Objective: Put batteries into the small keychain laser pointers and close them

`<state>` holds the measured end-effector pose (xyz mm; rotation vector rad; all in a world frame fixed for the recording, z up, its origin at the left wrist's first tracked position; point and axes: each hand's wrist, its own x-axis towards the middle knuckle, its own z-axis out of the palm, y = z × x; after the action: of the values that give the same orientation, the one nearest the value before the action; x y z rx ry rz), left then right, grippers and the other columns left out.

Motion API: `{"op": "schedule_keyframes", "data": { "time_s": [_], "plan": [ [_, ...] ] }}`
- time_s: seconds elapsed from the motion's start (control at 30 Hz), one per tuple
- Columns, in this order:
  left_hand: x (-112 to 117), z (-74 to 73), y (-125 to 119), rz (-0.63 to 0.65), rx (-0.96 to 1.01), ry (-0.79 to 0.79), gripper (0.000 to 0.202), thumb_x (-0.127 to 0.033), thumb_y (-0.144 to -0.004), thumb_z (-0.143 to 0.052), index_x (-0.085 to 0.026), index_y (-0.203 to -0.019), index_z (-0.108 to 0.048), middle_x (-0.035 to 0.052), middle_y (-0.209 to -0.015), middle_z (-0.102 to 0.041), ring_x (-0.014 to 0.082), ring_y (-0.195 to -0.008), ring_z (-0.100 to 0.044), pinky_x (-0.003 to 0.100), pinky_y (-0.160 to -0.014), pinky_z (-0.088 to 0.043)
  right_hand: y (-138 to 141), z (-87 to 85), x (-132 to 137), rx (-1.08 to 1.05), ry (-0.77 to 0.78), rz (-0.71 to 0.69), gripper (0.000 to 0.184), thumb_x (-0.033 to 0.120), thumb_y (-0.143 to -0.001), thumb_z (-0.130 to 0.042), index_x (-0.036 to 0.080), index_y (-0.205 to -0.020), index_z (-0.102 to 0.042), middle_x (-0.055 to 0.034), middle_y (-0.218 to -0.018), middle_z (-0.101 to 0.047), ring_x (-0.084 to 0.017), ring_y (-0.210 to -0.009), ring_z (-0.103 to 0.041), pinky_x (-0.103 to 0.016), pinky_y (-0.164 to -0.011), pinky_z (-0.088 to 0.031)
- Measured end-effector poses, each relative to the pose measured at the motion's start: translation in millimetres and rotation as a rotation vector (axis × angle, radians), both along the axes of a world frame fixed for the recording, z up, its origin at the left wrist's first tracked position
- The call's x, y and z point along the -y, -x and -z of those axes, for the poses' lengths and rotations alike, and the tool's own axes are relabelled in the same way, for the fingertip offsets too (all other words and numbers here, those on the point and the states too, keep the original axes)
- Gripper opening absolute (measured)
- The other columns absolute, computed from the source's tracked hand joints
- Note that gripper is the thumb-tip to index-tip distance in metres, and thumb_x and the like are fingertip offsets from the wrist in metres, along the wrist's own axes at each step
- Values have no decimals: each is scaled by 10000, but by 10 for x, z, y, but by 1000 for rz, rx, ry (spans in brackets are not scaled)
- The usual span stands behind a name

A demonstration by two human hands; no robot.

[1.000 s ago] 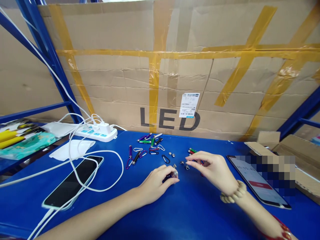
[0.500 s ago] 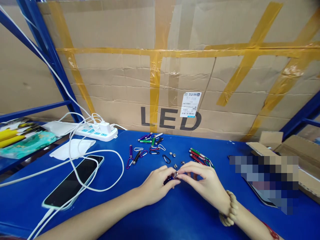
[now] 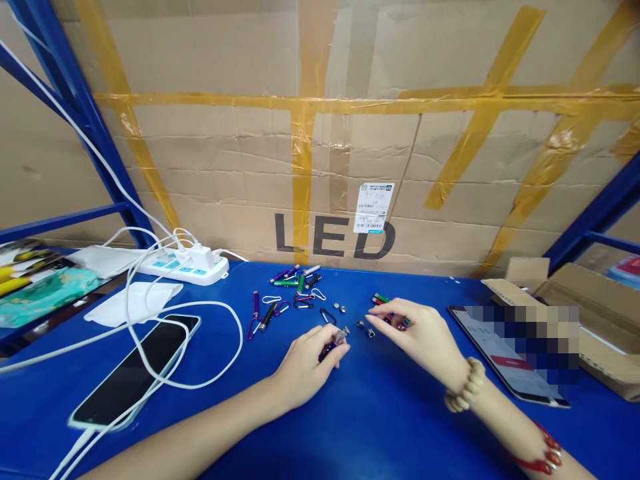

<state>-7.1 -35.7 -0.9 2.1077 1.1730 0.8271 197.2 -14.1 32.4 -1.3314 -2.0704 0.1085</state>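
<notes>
My left hand (image 3: 306,363) is closed around a small dark tube with a silver end, which looks like a mini flashlight (image 3: 339,337); most of it is hidden by the fingers. To the right, my right hand (image 3: 417,333) hovers over the table with thumb and index finger slightly apart and nothing visible between them. Several small silver metal caps (image 3: 361,324) lie between the hands and just beyond them. Red and green flashlights (image 3: 381,299) lie partly hidden behind my right hand. A black carabiner clip (image 3: 327,316) rests just past my left hand.
More coloured flashlights (image 3: 285,283) and clips lie farther back. At left are a phone (image 3: 137,373) with looping white cables and a power strip (image 3: 213,270). A tablet-like device (image 3: 520,373) and an open cardboard box (image 3: 600,373) sit at right, before a large taped carton (image 3: 240,160).
My right hand has left the tube's end and moved right and slightly up, its fingers parting. My left hand still holds the tube. The view has shifted slightly.
</notes>
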Motion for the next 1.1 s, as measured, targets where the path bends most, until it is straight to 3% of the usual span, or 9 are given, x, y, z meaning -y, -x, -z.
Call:
{"op": "schedule_keyframes", "data": {
  "time_s": [0.13,0.27,0.37,0.47,0.63,0.77,0.9,1.1],
  "plan": [
    [8,-12,-1,1,1,5,195,-325,-893,-400,-193,-794,-503,-29,-689,-568,118,-681,-521,217,-629,-347,-86,64,-95,275,160,178,259,509,-723,-594,267,-720,-689,10,-782,-686,-181,-684,-622,-241,-492,-384],
    [10,-11,-1,12,2,0,196,-322,-895,-397,-192,-794,-504,-26,-694,-569,119,-691,-520,216,-627,-345,-77,172,-123,321,262,164,178,427,-750,-583,281,-702,-673,31,-733,-684,-177,-719,-625,-229,-495,-354],
    [12,-13,1,12,-5,-4,204,-324,-894,-397,-191,-780,-500,-25,-692,-570,121,-697,-518,216,-627,-343,-57,193,-110,317,252,162,127,336,-760,-568,277,-696,-659,37,-767,-685,-155,-678,-618,-222,-484,-332],
    [11,-15,1,13,-10,-6,198,-327,-893,-401,-192,-787,-500,-24,-688,-569,125,-709,-519,216,-629,-342,-43,177,-96,286,241,157,99,339,-742,-577,271,-765,-645,34,-789,-682,-143,-647,-612,-213,-471,-334],
    [6,-9,-9,18,-15,3,189,-322,-894,-399,-195,-802,-505,-26,-693,-565,118,-691,-518,214,-621,-343,-39,204,-115,238,192,172,277,435,-713,-599,255,-923,-574,25,-794,-660,-156,-680,-618,-213,-487,-374],
    [5,-4,-6,23,-11,12,184,-320,-894,-397,-200,-810,-509,-26,-694,-563,120,-693,-523,218,-635,-351,-36,272,-137,237,146,124,347,426,-752,-567,268,-1061,-545,13,-845,-651,-159,-725,-616,-219,-503,-399],
    [4,-3,5,34,-7,7,179,-316,-892,-399,-199,-812,-508,-23,-689,-564,128,-711,-528,225,-660,-360,-9,298,-132,247,156,63,218,384,-812,-504,284,-945,-644,1,-877,-652,-130,-637,-595,-214,-482,-391],
    [10,-9,1,28,-20,-8,198,-326,-892,-392,-196,-802,-512,-15,-692,-570,135,-725,-530,225,-641,-361,19,279,-119,236,182,50,205,348,-824,-483,277,-893,-662,14,-892,-642,-107,-588,-565,-215,-487,-387]
  ]
}}
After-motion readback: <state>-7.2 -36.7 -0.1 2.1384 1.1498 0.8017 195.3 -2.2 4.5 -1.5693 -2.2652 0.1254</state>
